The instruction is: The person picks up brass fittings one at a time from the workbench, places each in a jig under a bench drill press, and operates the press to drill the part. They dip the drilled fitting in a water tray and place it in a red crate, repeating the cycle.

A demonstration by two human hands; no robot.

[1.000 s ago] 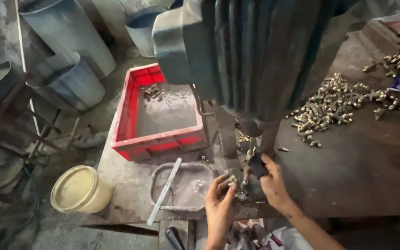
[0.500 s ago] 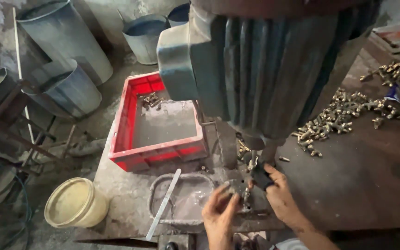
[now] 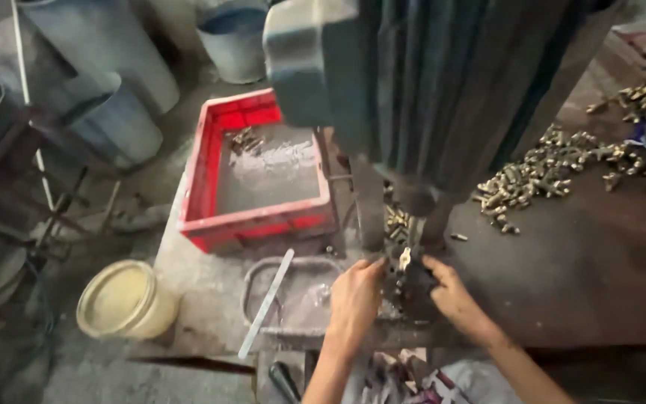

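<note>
Small brass part [image 3: 404,259], seemingly upright, between left hand [image 3: 355,297], right hand [image 3: 451,295].

A red plastic crate [image 3: 211,217] sits on the surface [image 3: 585,269], a few brass pieces in its far corner. Near the crate lies a flat metal strip [image 3: 267,303]; left of it and lower stands a cream bucket [image 3: 125,299]. Far right of the crate, brass fittings [image 3: 540,168] lie heaped.

Rectangular plastic crate [image 3: 205,176]: bright red walls, grey dusty floor;
Round plastic bucket [image 3: 122,301]: pale cream-yellow;
Heap of small metal fittings [image 3: 543,166]: brassy gold;
Ribbed machine housing [image 3: 443,82]: dark grey-green;
Flat metal worktable [image 3: 585,277]: dark brown-grey;
Tall metal drums [image 3: 114,123]: dull blue-grey.
</note>
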